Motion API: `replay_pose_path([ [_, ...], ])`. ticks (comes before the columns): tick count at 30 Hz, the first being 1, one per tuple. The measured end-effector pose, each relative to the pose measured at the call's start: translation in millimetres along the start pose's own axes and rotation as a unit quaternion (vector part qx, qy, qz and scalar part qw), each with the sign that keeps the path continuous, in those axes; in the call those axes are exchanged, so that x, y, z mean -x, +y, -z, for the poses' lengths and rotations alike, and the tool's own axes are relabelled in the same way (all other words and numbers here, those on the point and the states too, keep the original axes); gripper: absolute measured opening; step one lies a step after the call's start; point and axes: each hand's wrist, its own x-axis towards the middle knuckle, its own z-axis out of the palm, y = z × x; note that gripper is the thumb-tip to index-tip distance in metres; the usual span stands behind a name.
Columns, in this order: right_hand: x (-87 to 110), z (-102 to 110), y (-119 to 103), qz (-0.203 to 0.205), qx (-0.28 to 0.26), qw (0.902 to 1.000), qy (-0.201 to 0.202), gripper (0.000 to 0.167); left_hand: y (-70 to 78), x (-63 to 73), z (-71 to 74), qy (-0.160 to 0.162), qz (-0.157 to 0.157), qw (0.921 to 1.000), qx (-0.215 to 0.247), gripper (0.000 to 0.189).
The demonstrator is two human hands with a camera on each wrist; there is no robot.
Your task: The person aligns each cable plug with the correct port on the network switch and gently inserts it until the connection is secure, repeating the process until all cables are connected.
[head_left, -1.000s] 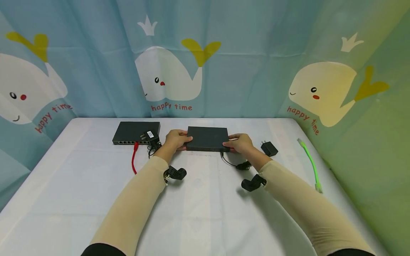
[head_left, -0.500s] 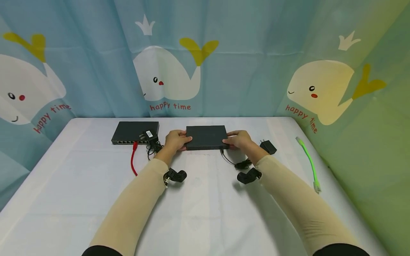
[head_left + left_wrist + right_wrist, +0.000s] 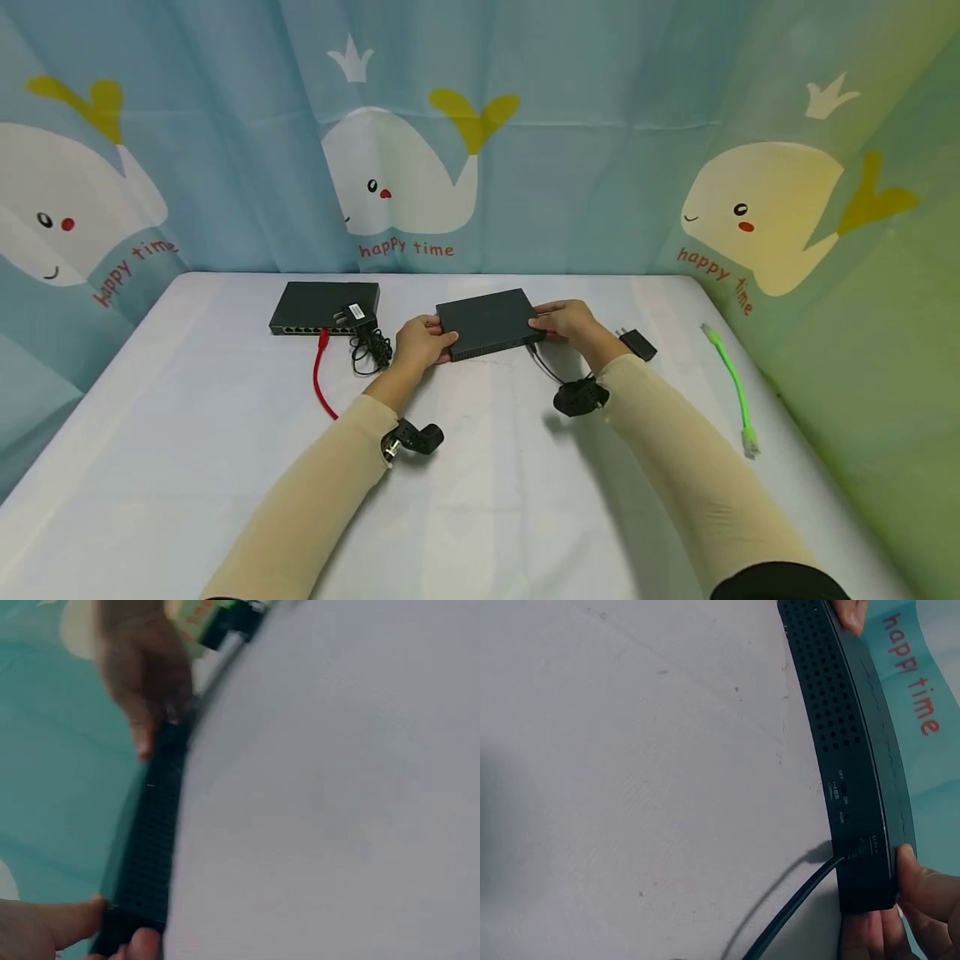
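Observation:
A flat black network switch [image 3: 489, 322] is held between both hands, turned at an angle to the table's back edge. My left hand [image 3: 420, 340] grips its left end, thumb on top and fingers beneath. At the other end, my right hand [image 3: 572, 323] pinches the right side the same way. In the right wrist view the vented long side of the switch [image 3: 819, 682] faces the camera, with a thin black power cord [image 3: 791, 909] plugged in near the right thumb. The left wrist view shows the vents too, with both hands at opposite ends.
A second black switch [image 3: 318, 302] stands at the back left, a red network cable [image 3: 318, 379] plugged into its front. Beside it lies a black power adapter [image 3: 362, 318] with coiled cord. To the right are another black adapter [image 3: 639, 344] and a short green network cable [image 3: 732, 383].
The switch has turned from square with the table to slanted, its left end swinging nearer and its right end farther away. Both hands have kept hold of it.

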Motion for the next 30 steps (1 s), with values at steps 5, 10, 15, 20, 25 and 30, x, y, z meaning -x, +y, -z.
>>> replay_pose_path([
  [5, -2.3, 2.8, 3.4, -0.002, -0.02, 0.9998, -0.004, 0.048, 12.2, -13.7, 9.1, 0.045, -0.07, 0.9937, -0.075, 0.041],
  [10, -1.8, 1.8, 3.7, -0.001, -0.029, 0.9996, -0.003, 0.049, 24.7, -42.0, 23.1, 0.002, -0.12, 0.9727, -0.199, 0.035],
  [15, -0.2, 1.3, 3.1, -0.006, -0.026, 0.9996, 0.005, 0.048, 34.8, -61.4, 27.6, -0.107, -0.141, 0.9423, -0.284, 0.043],
  [20, 0.8, -1.3, 3.0, -0.013, -0.021, 0.9997, 0.006, 0.047, 39.2, -61.7, 24.9, -0.167, -0.146, 0.9274, -0.302, 0.044],
  [25, 1.4, -0.2, 2.6, -0.01, -0.009, 0.9998, 0.013, 0.047, 39.4, -61.4, 20.0, -0.173, -0.148, 0.9257, -0.302, 0.04],
  [30, 1.5, -2.8, 3.7, 0.003, -0.005, 0.9996, 0.029, 0.046, 37.2, -63.6, 17.4, -0.176, -0.145, 0.9252, -0.303, 0.037],
])
